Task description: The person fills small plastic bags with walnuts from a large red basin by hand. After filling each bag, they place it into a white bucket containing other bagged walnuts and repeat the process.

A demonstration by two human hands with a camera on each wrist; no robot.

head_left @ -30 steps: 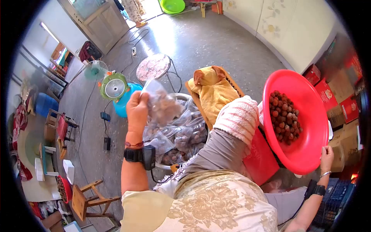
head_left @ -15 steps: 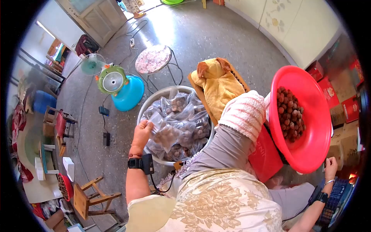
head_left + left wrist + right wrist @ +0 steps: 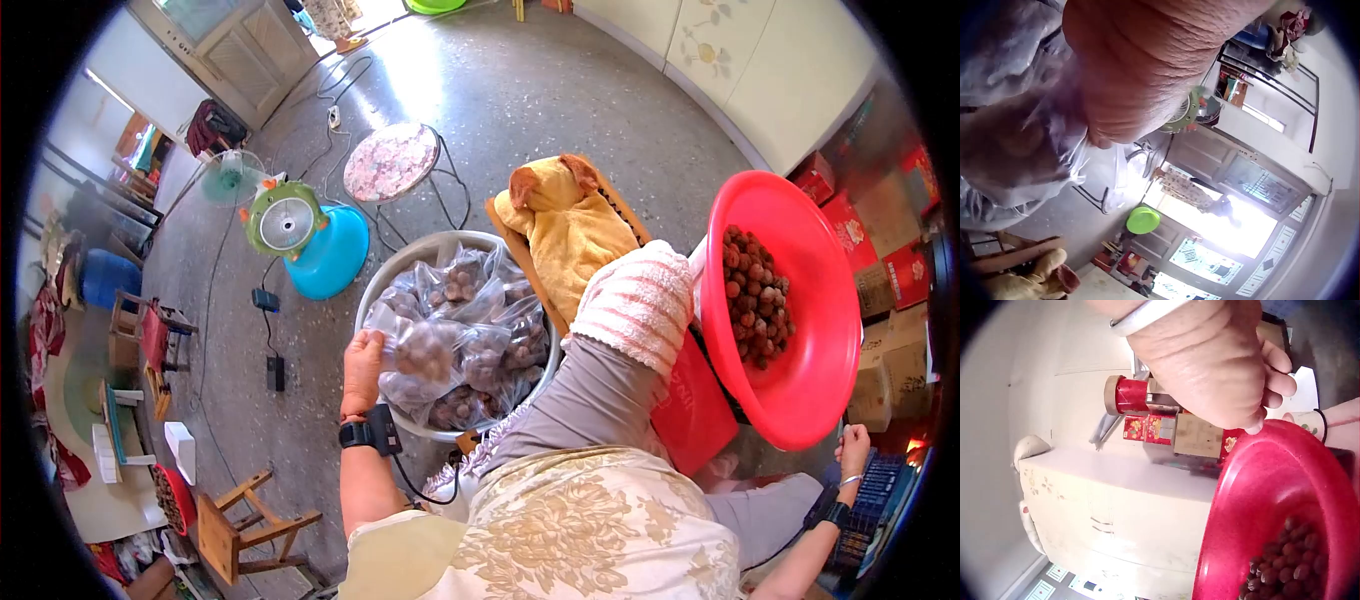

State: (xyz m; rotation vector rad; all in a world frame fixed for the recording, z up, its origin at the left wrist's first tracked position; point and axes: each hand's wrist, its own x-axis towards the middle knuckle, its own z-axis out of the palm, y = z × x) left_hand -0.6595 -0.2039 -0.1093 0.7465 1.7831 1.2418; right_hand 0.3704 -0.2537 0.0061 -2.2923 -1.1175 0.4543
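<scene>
My left hand (image 3: pixel 361 373) pinches the top of a clear plastic bag (image 3: pixel 425 352) of round brown nuts or fruits. The bag overlaps several similar filled bags (image 3: pixel 480 350) inside a pale round tub (image 3: pixel 552 368). In the left wrist view the left hand (image 3: pixel 1138 75) covers part of the grip. A large red basin (image 3: pixel 790 395) with a heap of loose round brown nuts or fruits (image 3: pixel 753 300) stands tilted at my right. My right hand (image 3: pixel 852 450) is just beyond its near rim, fingers loosely curled. In the right wrist view its fingertips (image 3: pixel 1275 384) show close above that rim.
A yellow plush cloth (image 3: pixel 575 235) covers a wooden seat beyond the tub. Left of it stand a round-topped stool (image 3: pixel 392 163), a green fan (image 3: pixel 287 220) on a blue base and a wooden stool (image 3: pixel 220 530). Cables (image 3: pixel 210 330) cross the floor. Cardboard boxes (image 3: pixel 890 350) line the right side.
My left hand has lowered the held bag from above the tub to right over the other bags. The right hand has moved off the basin's rim, slightly toward me.
</scene>
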